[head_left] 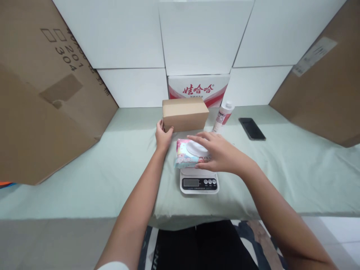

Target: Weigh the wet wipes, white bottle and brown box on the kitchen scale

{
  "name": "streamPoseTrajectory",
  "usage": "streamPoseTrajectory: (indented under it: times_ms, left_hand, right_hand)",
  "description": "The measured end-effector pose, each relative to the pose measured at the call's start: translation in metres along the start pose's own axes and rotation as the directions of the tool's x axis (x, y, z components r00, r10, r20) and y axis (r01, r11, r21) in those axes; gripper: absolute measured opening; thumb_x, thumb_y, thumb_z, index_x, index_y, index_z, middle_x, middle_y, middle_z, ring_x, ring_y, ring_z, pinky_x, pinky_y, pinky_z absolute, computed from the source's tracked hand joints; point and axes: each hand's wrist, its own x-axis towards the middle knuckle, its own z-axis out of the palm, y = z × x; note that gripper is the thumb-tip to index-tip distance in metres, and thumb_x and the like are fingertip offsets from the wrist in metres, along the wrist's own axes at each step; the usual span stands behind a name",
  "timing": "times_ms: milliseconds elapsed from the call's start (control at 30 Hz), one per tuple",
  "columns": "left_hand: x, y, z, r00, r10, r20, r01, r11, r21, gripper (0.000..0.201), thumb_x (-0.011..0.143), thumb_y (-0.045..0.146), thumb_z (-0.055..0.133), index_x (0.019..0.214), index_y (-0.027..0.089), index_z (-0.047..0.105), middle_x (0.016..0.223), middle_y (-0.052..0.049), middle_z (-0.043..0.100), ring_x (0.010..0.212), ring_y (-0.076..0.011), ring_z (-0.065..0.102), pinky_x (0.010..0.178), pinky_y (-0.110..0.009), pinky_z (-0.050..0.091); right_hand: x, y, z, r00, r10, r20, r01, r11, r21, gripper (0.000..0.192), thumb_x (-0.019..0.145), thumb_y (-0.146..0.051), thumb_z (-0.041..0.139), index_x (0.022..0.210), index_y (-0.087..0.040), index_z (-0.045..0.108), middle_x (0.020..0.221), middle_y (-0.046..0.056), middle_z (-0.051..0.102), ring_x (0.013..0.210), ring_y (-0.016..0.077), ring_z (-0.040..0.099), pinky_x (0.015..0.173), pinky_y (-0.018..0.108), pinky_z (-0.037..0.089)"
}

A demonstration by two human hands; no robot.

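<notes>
Resting on top of a soft pink and blue pack of wipes with a round white lid (189,153), the person's right hand (222,154) has its fingers (198,138) spread flat over the lid, not curled around it. The pack sits on a small white kitchen scale (199,182) near the front edge of the pale green surface (84,165). The left hand (163,135) touches the near left corner of a plain brown cardboard box (185,113) with loose, open fingers. A white bottle (223,116) and a black phone (252,128) lie toward the back edge.
</notes>
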Motion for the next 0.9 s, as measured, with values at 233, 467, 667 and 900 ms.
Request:
streamPoseTrajectory:
  times_ms: [233, 467, 667, 900]
  left_hand:
    - [0.001, 0.001, 0.001, 1.0, -0.017, -0.013, 0.017, 1.0, -0.019, 0.072, 0.084, 0.015, 0.072, 0.15, 0.019, 0.044, 0.163, -0.019, 0.048, 0.152, -0.0248, 0.047, 0.129, -0.043, 0.036]
    - [-0.001, 0.006, 0.0, 0.999, -0.042, -0.001, 0.042, 0.998, -0.038, 0.07, 0.084, 0.016, 0.072, 0.149, 0.021, 0.044, 0.162, -0.018, 0.05, 0.151, -0.0243, 0.049, 0.128, -0.045, 0.037]
    - [-0.002, 0.006, 0.0, 0.999, -0.033, 0.003, 0.033, 0.999, -0.022, 0.071, 0.085, 0.018, 0.072, 0.149, 0.021, 0.044, 0.162, -0.018, 0.05, 0.15, -0.0248, 0.05, 0.127, -0.044, 0.039]
    - [-0.001, 0.003, 0.0, 1.0, -0.014, 0.004, 0.014, 0.999, -0.041, 0.072, 0.084, 0.017, 0.072, 0.149, 0.019, 0.043, 0.161, -0.019, 0.05, 0.15, -0.0245, 0.05, 0.127, -0.042, 0.039]
  right_hand:
    - [-0.057, 0.028, 0.008, 0.958, 0.226, -0.175, -0.183, 0.956, 0.23, 0.072, 0.09, -0.059, 0.071, 0.153, -0.033, 0.049, 0.153, 0.012, 0.056, 0.143, 0.0381, 0.051, 0.118, 0.06, 0.043]
    - [-0.086, 0.049, 0.052, 0.944, 0.264, -0.197, -0.167, 0.898, 0.407, 0.088, 0.089, -0.052, 0.075, 0.163, -0.039, 0.029, 0.167, 0.009, 0.041, 0.151, 0.0344, 0.046, 0.12, 0.059, 0.045]
    - [-0.064, 0.043, 0.045, 0.956, 0.156, -0.248, -0.074, 0.947, 0.312, 0.101, 0.084, -0.054, 0.08, 0.166, -0.033, 0.025, 0.172, 0.013, 0.032, 0.16, 0.0368, 0.031, 0.127, 0.061, 0.033]
    - [-0.001, 0.001, 0.005, 0.998, 0.031, 0.055, -0.029, 0.999, -0.046, 0.087, 0.08, -0.042, 0.082, 0.157, -0.024, 0.046, 0.148, 0.017, 0.059, 0.132, 0.0406, 0.056, 0.115, 0.062, 0.039]
